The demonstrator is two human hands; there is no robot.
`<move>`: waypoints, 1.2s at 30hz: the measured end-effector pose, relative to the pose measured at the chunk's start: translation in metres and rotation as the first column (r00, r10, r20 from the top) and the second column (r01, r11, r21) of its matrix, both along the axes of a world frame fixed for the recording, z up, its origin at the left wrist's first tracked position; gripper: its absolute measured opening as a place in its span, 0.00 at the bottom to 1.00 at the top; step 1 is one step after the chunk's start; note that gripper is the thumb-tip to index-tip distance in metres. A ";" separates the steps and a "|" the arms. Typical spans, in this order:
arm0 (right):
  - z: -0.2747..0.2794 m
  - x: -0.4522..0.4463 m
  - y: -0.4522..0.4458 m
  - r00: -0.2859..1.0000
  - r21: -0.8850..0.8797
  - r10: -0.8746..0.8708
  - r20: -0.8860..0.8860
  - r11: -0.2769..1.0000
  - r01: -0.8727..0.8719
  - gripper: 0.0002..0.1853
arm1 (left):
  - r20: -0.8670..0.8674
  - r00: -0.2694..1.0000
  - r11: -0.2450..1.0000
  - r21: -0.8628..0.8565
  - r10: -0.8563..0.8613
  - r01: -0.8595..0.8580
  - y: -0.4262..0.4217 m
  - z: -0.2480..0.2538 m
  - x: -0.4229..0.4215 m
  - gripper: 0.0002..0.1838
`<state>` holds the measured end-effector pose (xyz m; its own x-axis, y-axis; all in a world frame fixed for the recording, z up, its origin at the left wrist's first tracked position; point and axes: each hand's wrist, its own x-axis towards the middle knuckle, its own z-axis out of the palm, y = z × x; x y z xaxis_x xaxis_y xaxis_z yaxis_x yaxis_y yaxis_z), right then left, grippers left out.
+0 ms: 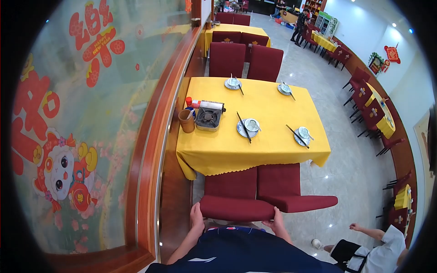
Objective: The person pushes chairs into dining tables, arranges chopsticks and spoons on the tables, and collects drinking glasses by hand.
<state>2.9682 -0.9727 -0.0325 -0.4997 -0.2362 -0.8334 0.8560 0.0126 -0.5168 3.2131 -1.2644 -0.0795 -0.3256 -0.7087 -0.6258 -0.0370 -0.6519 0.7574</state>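
Note:
My left hand (197, 218) grips the left edge of a dark red chair's backrest (236, 208). The right edge of that same backrest is held by my right hand (276, 222). Both hands have their fingers partly hidden at the chair's sides. The chair's seat (230, 183) reaches under the front edge of the table with a yellow cloth (273, 107). Touching it on the right is a second red chair (296, 203), its back turned a little outward.
Bowls on plates with chopsticks (251, 125), a portable gas stove (209, 117) and a wooden chopstick holder (186, 120) stand on the table. A decorated glass partition (104, 113) runs along the left. At lower right is another person (378, 250). More tables and chairs line the right wall.

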 end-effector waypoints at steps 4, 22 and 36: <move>0.005 0.002 -0.018 0.953 0.215 0.127 -0.274 0.974 -0.068 0.33 | 0.101 0.982 0.972 0.159 0.161 -0.176 0.006 0.055 -0.019 0.34; -0.067 -0.031 -0.004 0.702 0.472 0.351 -0.619 0.881 -0.025 0.18 | -0.005 0.991 0.990 -0.021 0.137 -0.137 -0.005 0.010 -0.037 0.30; 0.017 -0.015 -0.021 0.769 0.541 0.454 -0.450 0.824 -0.169 0.14 | 0.168 0.984 0.988 -0.137 -0.055 0.078 -0.020 -0.017 -0.028 0.21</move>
<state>2.9528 -0.9939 -0.0154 -0.8578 -0.1379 -0.4951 0.3379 0.5744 -0.7456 3.1850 -1.2840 -0.0967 -0.2767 -0.7744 -0.5690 -0.2075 -0.5300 0.8222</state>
